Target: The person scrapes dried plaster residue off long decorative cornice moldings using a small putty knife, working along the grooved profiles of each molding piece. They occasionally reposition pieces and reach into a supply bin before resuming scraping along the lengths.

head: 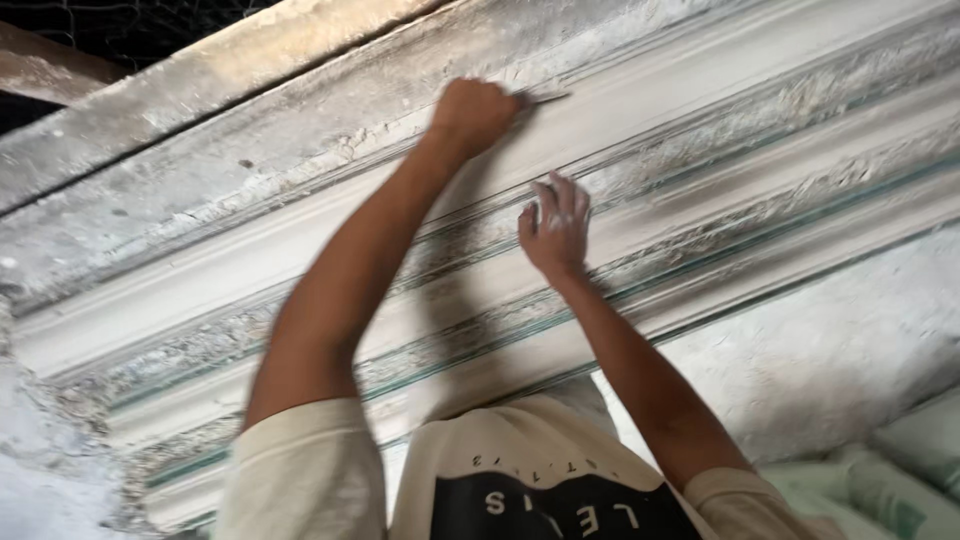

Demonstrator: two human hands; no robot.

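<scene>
My left hand is raised to the upper band of a worn white plaster cornice and is closed around a thin scraping tool, whose tip lies against the plaster. My right hand sits lower, on a middle band of the moulding. It holds nothing; its fingers are spread, dusted white and resting on the surface. Both bare arms reach up from the cream short sleeves of my shirt at the bottom of the view.
The cornice runs diagonally across the view, with flaking patches and faint green lines. A rough plaster beam and wire mesh are above it. A pale wall lies below right and crumbling plaster at lower left.
</scene>
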